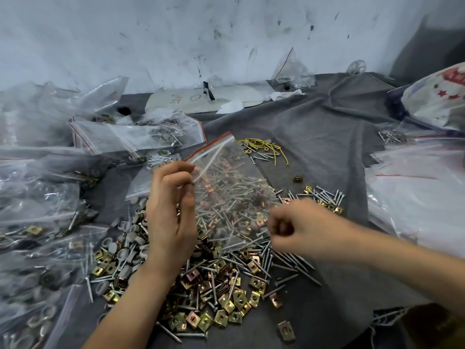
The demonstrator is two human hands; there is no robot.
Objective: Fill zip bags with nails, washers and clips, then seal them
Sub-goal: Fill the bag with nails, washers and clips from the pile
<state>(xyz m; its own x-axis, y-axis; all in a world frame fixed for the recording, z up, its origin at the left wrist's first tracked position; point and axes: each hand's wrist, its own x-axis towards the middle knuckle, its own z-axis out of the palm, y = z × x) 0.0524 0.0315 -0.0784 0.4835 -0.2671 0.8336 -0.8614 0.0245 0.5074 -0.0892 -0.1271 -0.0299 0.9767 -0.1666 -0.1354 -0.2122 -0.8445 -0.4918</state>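
Clear zip bag (226, 187) pinched by left hand (171, 210) — right hand (297, 227) curled, blurred, hold unclear

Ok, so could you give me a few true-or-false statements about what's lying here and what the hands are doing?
1. The left hand pinches a clear zip bag near its top. True.
2. The loose nails and clips lie on bare wood. False: they lie on a dark grey cloth.
3. Yellow rubber bands lie beyond the held bag. True.
4. The stripe along the held bag's top is blue. False: it is red.
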